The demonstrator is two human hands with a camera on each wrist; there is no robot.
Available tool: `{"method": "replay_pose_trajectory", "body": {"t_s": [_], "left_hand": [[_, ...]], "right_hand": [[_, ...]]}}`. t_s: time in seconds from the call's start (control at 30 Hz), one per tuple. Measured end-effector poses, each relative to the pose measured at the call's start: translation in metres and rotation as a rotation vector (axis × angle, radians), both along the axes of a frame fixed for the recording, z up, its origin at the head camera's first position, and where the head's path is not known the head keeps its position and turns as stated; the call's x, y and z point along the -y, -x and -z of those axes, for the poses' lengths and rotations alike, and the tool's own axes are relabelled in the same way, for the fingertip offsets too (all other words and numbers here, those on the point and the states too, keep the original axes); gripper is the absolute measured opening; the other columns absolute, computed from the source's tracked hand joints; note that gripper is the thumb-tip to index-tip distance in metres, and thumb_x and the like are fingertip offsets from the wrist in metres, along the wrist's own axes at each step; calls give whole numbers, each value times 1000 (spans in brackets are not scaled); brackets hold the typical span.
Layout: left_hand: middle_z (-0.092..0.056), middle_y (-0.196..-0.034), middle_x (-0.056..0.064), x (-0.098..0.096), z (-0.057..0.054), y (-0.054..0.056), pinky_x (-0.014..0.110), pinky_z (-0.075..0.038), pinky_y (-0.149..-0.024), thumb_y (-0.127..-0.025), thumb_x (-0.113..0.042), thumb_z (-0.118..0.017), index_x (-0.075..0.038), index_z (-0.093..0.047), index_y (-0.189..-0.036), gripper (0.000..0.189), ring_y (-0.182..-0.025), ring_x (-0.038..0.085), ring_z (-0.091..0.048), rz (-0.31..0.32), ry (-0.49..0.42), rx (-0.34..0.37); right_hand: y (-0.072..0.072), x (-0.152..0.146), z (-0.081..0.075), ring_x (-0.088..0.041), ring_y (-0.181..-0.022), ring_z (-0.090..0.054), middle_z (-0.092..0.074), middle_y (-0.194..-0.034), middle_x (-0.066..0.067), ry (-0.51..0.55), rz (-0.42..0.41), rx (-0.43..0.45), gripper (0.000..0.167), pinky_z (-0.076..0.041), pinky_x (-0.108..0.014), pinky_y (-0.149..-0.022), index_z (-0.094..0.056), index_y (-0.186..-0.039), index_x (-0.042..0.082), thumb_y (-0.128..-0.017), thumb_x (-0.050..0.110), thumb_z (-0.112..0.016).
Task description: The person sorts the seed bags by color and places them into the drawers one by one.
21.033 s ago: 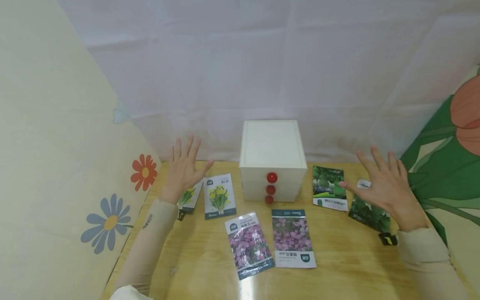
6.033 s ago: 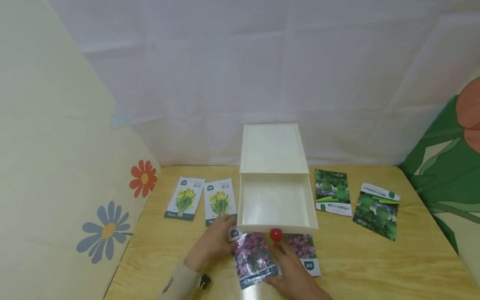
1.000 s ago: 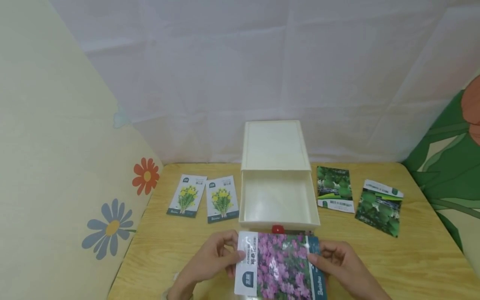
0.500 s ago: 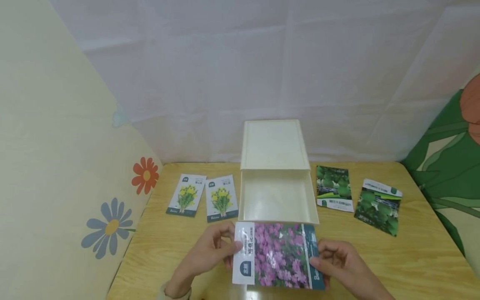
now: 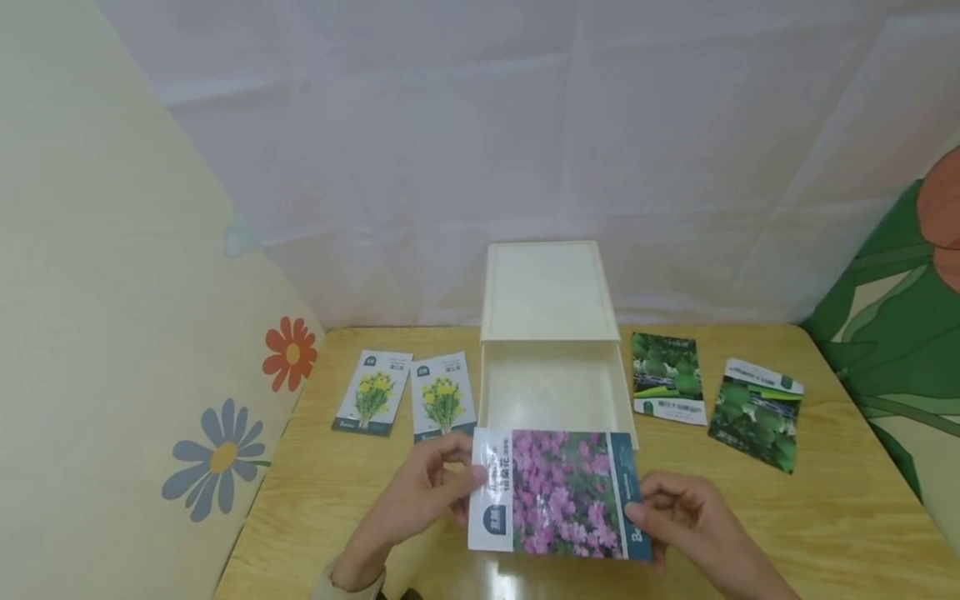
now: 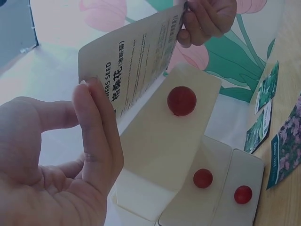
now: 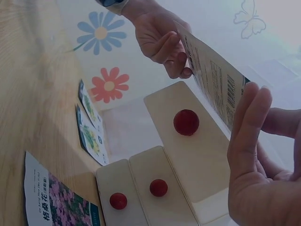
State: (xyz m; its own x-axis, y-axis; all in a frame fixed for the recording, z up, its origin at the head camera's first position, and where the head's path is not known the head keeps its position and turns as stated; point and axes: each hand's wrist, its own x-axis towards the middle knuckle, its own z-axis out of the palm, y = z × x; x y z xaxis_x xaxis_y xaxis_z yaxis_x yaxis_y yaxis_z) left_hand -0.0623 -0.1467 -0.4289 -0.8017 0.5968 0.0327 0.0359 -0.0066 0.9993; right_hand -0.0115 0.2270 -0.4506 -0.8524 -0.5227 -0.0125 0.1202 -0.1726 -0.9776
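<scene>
Both hands hold a seed packet with pink flowers (image 5: pixel 562 496) sideways between them. My left hand (image 5: pixel 416 496) pinches its white end; my right hand (image 5: pixel 693 517) pinches the dark teal end. In the head view the packet overlaps the front of the pulled-out top drawer (image 5: pixel 627 400), hiding its red knob. The wrist views show that knob (image 6: pixel 182 100), with the packet raised above the drawer. Inside the drawer, the visible part is bare. A second pink-flower seed packet (image 7: pixel 66 202) lies on the table in front of the white drawer cabinet (image 5: pixel 551 292).
Two yellow-flower seed packets (image 5: pixel 372 392) lie left of the cabinet. Two green seed packets (image 5: pixel 667 375) lie to its right. Two lower drawers with red knobs (image 7: pixel 158 188) are closed. A white cloth (image 5: pixel 450 167) hangs behind the wooden table (image 5: pixel 847 500).
Earlier the top drawer was closed and both hands were spread above the table. Since then it was pulled out and one pink-flower packet lifted. Over the last second that packet moved forward, toward the drawer.
</scene>
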Motion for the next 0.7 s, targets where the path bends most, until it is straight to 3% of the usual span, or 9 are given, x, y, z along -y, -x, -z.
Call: {"method": "replay_pose_trajectory", "body": {"t_s": [0.2,0.43,0.57,0.7], "left_hand": [[-71,-109,27,-2,-4,2,35,-65,-52,-106,-9,-64,7,-62,-127,26,-61,4,-66,-12,26,-12],[-71,-105,24,-2,-8,2,23,-63,-54,-105,-6,-64,8,-60,-127,27,-61,3,-66,-11,-1,-12],[-70,-103,26,-2,-9,3,26,-63,-53,-105,-4,-63,8,-61,-125,24,-62,3,-66,-3,-23,-41],[-68,-99,17,-2,-10,5,30,-64,-53,-105,-2,-61,8,-61,-121,18,-64,3,-66,11,-43,-75]], "right_hand": [[5,0,-6,-13,-65,-71,-71,-87,7,-12,32,-68,33,-63,-41,-51,-71,-107,6,-110,-8,-42],[13,-1,-12,-17,-60,-68,-72,-82,6,-35,70,-130,31,-62,-40,-50,-70,-109,7,-109,-10,-44],[18,-1,-13,-18,-59,-68,-74,-83,3,-55,99,-155,29,-62,-40,-51,-69,-107,7,-108,-10,-45],[23,-2,-14,-16,-60,-67,-75,-85,5,-42,123,-186,32,-61,-40,-51,-70,-108,8,-107,-12,-45]]}}
